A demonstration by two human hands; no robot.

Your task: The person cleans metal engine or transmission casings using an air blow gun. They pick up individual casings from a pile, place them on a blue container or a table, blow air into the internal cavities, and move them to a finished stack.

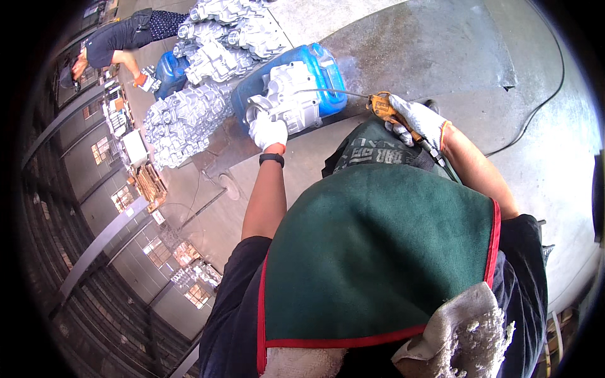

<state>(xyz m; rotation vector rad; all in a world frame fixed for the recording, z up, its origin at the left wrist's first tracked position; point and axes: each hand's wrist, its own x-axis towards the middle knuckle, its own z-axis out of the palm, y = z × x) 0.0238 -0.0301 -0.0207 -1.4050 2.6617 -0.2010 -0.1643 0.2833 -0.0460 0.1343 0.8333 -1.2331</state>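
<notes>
- Fingers of the gloved right hand (pixel 419 118) are wrapped around an orange-yellow power tool (pixel 382 107), whose thin shaft is pointed left at a silver metal casting (pixel 295 88).
- Left hand (pixel 268 133), also gloved, is set against the casting's near left end, beside a round opening; its fingertips are hidden, so how tightly they are closed cannot be told.
- Casting is thus placed directly at the left fingers and well apart from the right ones, with the shaft between.
- It is supported by a blue plastic container (pixel 331 69) lying under it.
- Room on the far and left sides is limited by piled castings (pixel 189 120).
- Past these, a second blue container (pixel 171 74) is reached by a co-worker's gloved hand (pixel 149 80).
- To the right, wider room is offered by grey floor (pixel 554 170), crossed by a dark hose (pixel 541 107); a metal sheet (pixel 435 47) is laid beyond the container, its corner edge turned rightward.
</notes>
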